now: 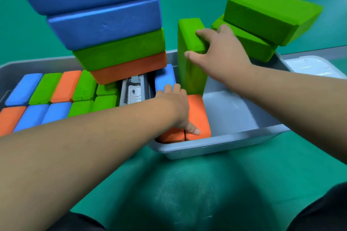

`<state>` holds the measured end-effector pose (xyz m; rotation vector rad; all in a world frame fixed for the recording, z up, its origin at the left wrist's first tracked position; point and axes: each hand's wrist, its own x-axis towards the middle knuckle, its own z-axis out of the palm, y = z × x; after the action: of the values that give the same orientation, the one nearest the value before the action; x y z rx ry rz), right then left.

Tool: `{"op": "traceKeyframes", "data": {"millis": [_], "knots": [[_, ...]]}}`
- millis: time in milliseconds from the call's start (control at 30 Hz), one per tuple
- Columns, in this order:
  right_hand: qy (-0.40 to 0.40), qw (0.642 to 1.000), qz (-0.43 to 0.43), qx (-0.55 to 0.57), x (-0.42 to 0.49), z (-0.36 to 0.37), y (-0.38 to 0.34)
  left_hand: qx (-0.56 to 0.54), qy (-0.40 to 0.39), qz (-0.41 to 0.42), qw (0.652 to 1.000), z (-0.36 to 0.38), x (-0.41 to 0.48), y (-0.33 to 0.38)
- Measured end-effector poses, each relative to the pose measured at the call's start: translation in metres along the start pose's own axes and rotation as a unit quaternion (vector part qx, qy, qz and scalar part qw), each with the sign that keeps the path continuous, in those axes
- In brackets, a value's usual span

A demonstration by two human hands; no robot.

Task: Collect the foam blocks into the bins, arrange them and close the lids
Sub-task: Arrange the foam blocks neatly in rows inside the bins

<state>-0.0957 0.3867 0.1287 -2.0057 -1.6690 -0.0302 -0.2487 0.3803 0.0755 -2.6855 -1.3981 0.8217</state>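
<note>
The right grip is curling its fingers and thumb round the top end of a green block and holding it. The block is standing tall on its end, so its long side is going up and down. Its bottom end is sitting inside the right bin, near the far wall. The right grip is sitting right on top of the block, so this hand is the one doing the job.

The left grip is lower and closer to the person. It is lying open and holding nothing. Its thumb is pressing on an orange block, and its fingertips are touching a blue block behind that. The green block is standing just beside the orange one, on its far right side.

I think the green block is needing to tip down, so its long side is lying the same way as the orange block (the bare grey bin bottom on the right is looking like the spot for it).

The green block is bright green and shaped like a brick, with soft round corners.

Farther out, the left bin is looking packed with blue, green and orange blocks in rows. A tall stack of blocks is sitting on top of it. More green blocks are piling up on the far right corner of the right bin. A white lid is lying to the right.
</note>
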Motion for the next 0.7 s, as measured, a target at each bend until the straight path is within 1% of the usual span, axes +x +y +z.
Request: {"op": "traceKeyframes", "data": {"millis": [33, 67, 133, 167, 200, 233, 300, 433, 567, 700], "knots": [[-0.065, 0.997, -0.004, -0.032, -0.003, 0.008, 0.001, 0.003, -0.001, -0.014, 1.000, 0.001, -0.001, 0.002], [-0.154, 0.985, -0.010, -0.073, -0.007, 0.018, 0.003, 0.007, 0.000, -0.032, 0.999, 0.001, -0.002, 0.003], [-0.333, 0.932, 0.005, -0.140, -0.021, 0.040, 0.007, 0.004, -0.010, -0.050, 0.999, 0.001, -0.003, 0.003], [-0.388, 0.907, 0.016, -0.163, -0.026, 0.048, 0.008, -0.007, -0.021, -0.046, 0.999, 0.002, -0.003, 0.002], [-0.412, 0.893, 0.014, -0.181, -0.026, 0.053, 0.009, -0.020, -0.030, -0.037, 0.999, 0.003, -0.003, 0.001], [-0.414, 0.889, 0.003, -0.197, -0.022, 0.054, 0.008, -0.029, -0.033, -0.026, 0.999, 0.004, -0.003, -0.001], [-0.390, 0.895, -0.016, -0.216, -0.011, 0.054, 0.008, -0.026, -0.026, -0.006, 0.999, 0.006, -0.001, -0.007], [-0.389, 0.899, -0.008, -0.199, -0.012, 0.058, 0.009, -0.023, -0.012, 0.020, 0.999, 0.008, 0.002, -0.018], [-0.388, 0.892, -0.029, -0.230, -0.009, 0.061, 0.008, -0.060, 0.041, 0.047, 0.996, 0.018, 0.010, -0.034], [-0.388, 0.875, -0.054, -0.285, -0.006, 0.058, 0.009, 0.018, 0.065, 0.119, 0.991, 0.019, 0.015, -0.050]]}}
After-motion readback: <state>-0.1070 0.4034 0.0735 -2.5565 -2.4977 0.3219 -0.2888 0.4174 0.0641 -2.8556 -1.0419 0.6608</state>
